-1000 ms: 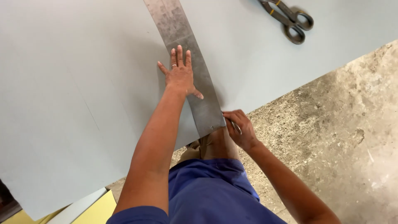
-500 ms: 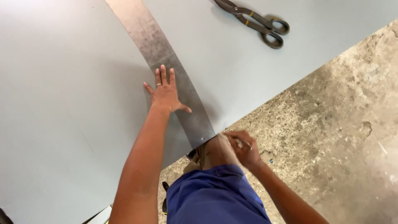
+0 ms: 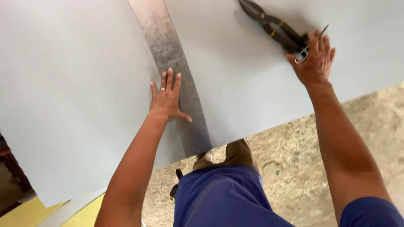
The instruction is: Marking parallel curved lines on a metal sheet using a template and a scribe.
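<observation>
A large pale grey sheet lies on the floor in front of me. A long metal straightedge runs across it from the top toward my knee. My left hand presses flat on the sheet, fingers spread, its thumb on the straightedge's edge. My right hand has reached up to the dark tin snips lying on the sheet at the upper right. It rests on their handles while pinching a thin pointed metal scriber.
Rough concrete floor lies to the right and below the sheet's edge. My knee in blue clothing is at the bottom centre. Yellow boards show at the bottom left, under the sheet's corner.
My right hand left the straightedge's near end and moved up right to the tin snips. My left hand stays pressed beside the straightedge. The view has tilted.
</observation>
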